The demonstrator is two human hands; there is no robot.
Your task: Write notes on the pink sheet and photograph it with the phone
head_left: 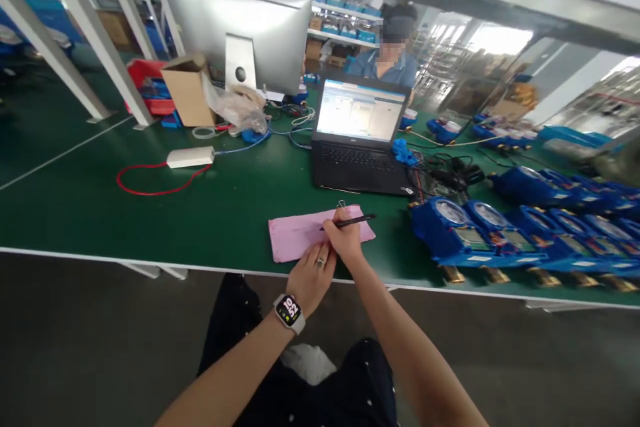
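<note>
A black pen (pixel 357 220) is gripped in my right hand (pixel 346 235), its tip low over a pink paper pad (pixel 290 235). The pad lies on the green tabletop near the front edge, with a binder clip (pixel 341 204) at its far side. My left hand (pixel 313 275) rests with its fingers laid on the pad's near edge, close beside my right hand. A ring is on one of its fingers, and a watch (pixel 289 311) sits on that wrist. Any writing on the pad is too small to read.
Beyond the pad stands an open laptop (pixel 363 113). Blue meters (pixel 465 233) line the right side, brass fittings over the edge. At left lie a white box (pixel 190 157) and a red cable loop (pixel 145 193). A monitor (pixel 240 13) and a person (pixel 390 53) are behind.
</note>
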